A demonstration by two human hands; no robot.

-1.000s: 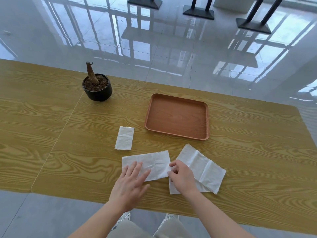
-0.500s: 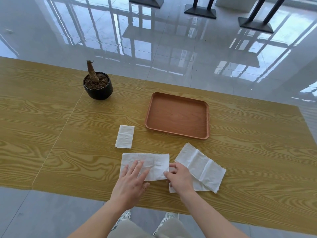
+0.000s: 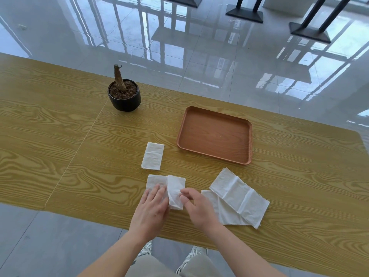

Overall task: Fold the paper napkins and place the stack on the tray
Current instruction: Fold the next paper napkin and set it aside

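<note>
A white paper napkin (image 3: 175,186) lies near the table's front edge, its right half lifted and turned over toward the left. My right hand (image 3: 196,206) pinches that lifted flap between thumb and fingers. My left hand (image 3: 151,208) lies flat on the napkin's left half, fingers straight. A small folded napkin (image 3: 152,158) rests just behind it. To the right, two unfolded napkins (image 3: 237,197) overlap. The brown tray (image 3: 214,134) sits behind them with nothing in it.
A black pot with a bare stem (image 3: 124,95) stands at the back left of the wooden table (image 3: 60,136). Beyond the table is a glossy tiled floor with dark table bases (image 3: 245,14). My shoes show below the front edge.
My right hand has lifted the napkin's right end and swung it over to the left, halving its width. My left hand stayed pressing the left half. The view tilted slightly.
</note>
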